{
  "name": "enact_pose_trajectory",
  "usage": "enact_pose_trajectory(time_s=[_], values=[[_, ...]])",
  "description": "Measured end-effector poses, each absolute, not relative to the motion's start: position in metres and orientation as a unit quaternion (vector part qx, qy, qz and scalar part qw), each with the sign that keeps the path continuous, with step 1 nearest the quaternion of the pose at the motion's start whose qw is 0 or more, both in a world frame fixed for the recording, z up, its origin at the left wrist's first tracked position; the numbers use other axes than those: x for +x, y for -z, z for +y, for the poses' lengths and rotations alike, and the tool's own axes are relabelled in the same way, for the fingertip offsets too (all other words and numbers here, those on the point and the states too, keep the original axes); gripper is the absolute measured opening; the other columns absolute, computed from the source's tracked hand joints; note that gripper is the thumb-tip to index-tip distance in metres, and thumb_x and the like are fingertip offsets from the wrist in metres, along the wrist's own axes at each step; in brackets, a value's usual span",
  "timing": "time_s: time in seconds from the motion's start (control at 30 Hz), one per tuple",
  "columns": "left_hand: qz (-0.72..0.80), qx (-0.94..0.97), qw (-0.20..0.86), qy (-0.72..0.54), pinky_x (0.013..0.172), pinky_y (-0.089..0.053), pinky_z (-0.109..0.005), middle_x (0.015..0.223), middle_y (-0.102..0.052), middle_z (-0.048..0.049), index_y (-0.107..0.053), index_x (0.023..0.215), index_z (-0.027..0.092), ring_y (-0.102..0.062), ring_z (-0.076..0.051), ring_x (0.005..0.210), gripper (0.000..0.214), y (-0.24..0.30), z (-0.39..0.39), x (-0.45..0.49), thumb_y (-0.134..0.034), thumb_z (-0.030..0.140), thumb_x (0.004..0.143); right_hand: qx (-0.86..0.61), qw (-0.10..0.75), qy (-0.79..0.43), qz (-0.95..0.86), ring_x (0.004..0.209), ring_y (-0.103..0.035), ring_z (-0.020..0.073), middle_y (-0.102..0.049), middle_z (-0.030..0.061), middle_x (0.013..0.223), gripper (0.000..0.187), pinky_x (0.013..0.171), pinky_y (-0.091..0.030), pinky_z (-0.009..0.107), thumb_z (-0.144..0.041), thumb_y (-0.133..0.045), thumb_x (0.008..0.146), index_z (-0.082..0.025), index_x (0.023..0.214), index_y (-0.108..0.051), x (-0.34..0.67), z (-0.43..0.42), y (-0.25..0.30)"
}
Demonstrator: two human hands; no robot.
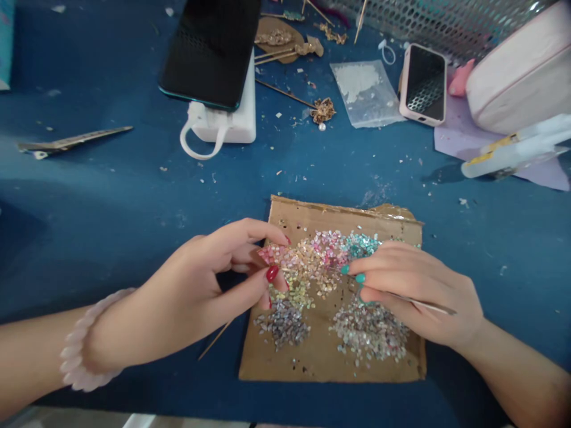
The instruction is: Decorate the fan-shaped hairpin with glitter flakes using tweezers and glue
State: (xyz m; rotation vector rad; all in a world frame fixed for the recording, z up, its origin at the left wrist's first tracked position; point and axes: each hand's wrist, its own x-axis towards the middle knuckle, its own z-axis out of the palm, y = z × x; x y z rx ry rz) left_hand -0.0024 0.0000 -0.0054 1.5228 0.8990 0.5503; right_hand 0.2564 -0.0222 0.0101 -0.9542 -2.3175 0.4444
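Observation:
My left hand (209,279), with red nails and a pale bead bracelet (89,345), is closed around what looks like a hairpin. Its thin gold stick (214,342) sticks out below the palm, and a pink-red piece (267,254) shows between the fingers. My right hand (414,285), with teal nails, pinches slim metal tweezers (428,305), their tips pointing left over the flakes. Both hands are above a cardboard sheet (321,362) bearing piles of small shiny flakes: pink and peach flakes (307,258), teal flakes (360,245), yellow-green flakes (297,294), grey flakes (283,324) and silvery flakes (370,330).
Behind the cardboard lie a black phone (212,53) on a white power bank (245,119), a gold hairpin (323,111), a plastic bag (368,92) and a pink-cased phone (423,83). A metal clip (74,141) rests left; glue bottles (513,148) and a white case (521,71) stand right.

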Motion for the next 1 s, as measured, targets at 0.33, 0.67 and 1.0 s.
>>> enact_pose_trajectory(time_s=[0.33,0.67,1.0], values=[[0.376,0.670,0.593,-0.241,0.053,-0.057,-0.018,0.070,-0.067,0.0113,-0.047,0.106,0.041,-0.066,-0.012,0.053,0.041,0.0065,0.0030,0.0013,-0.058,0.023,0.071,-0.347,0.296,-0.193,-0.869,0.068,-0.065,0.0122,-0.070,0.0049,0.076,0.002,0.072,-0.054,0.029,-0.014,-0.058,0.083,-0.016,0.083,-0.058,0.2628,-0.0245,-0.0125],[0.378,0.687,0.583,-0.214,0.053,-0.056,-0.019,0.072,-0.068,0.0109,-0.036,0.126,0.045,-0.067,-0.013,0.055,0.060,0.0071,0.0018,-0.0022,-0.055,0.026,0.073,-0.355,0.287,-0.184,-0.871,0.068,-0.066,0.0119,-0.070,0.0043,0.075,0.002,0.071,-0.054,0.028,-0.014,-0.059,0.082,-0.016,0.083,-0.058,0.2602,-0.0250,-0.0127],[0.375,0.653,0.614,-0.238,0.053,-0.058,-0.019,0.070,-0.067,0.0101,-0.048,0.110,0.042,-0.067,-0.014,0.056,0.045,0.0058,0.0019,-0.0019,-0.058,0.022,0.071,-0.368,0.267,-0.175,-0.873,0.066,-0.066,0.0112,-0.071,0.0015,0.075,0.006,0.071,-0.055,0.028,-0.017,-0.054,0.085,-0.020,0.082,-0.058,0.2591,-0.0254,-0.0153]])
